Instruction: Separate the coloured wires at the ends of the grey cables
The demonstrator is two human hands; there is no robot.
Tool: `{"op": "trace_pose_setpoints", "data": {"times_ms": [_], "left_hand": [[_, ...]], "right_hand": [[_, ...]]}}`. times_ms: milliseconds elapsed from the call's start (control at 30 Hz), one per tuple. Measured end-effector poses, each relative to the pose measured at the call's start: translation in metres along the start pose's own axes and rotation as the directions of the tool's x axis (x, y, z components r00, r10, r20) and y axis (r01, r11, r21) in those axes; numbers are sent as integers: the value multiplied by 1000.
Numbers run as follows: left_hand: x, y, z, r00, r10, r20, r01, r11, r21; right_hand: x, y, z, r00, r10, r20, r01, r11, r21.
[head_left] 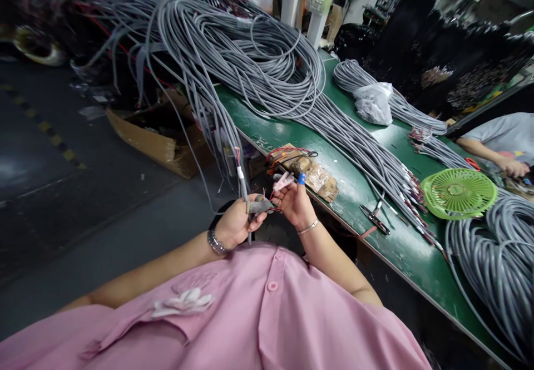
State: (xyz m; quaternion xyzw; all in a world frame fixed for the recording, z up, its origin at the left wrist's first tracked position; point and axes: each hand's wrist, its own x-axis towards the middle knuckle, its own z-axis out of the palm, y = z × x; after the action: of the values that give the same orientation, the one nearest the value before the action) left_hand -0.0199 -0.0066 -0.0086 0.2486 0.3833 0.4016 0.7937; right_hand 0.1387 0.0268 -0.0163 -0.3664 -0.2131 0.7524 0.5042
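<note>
My left hand is closed round the end of a grey cable that hangs down from the big grey bundle on the green bench. My right hand, with taped fingertips, pinches the thin red wires sticking out of that cable end. Both hands are held just off the bench's near edge, above my pink shirt.
Pliers lie on the bench right of my hands, near a taped block. A green fan guard, a white plastic bag and more cable coils lie farther right. Another person's arm works at far right. A cardboard box stands on the floor.
</note>
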Motion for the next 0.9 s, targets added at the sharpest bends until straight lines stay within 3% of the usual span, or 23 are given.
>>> {"op": "trace_pose_setpoints", "data": {"times_ms": [133, 333, 467, 667, 900], "left_hand": [[-8, -3, 3, 992, 121, -24, -119, 991, 59], [-6, -3, 8, 983, 178, -51, -178, 984, 11], [-4, -1, 12, 983, 160, -89, -162, 987, -15], [1, -4, 16, 982, 123, -142, -126, 992, -12], [1, -7, 9, 979, 156, -132, -158, 988, 1]], "right_hand": [[-4, -5, 1, 1000, -21, -3, 21, 1000, 3], [-1, 2, 1, 989, -147, -33, 146, 989, -31], [6, 5, 1, 996, -88, 0, 88, 996, 21], [11, 8, 5, 991, -89, -95, 98, 991, 88], [5, 6, 2, 999, -21, -25, 24, 991, 135]]}}
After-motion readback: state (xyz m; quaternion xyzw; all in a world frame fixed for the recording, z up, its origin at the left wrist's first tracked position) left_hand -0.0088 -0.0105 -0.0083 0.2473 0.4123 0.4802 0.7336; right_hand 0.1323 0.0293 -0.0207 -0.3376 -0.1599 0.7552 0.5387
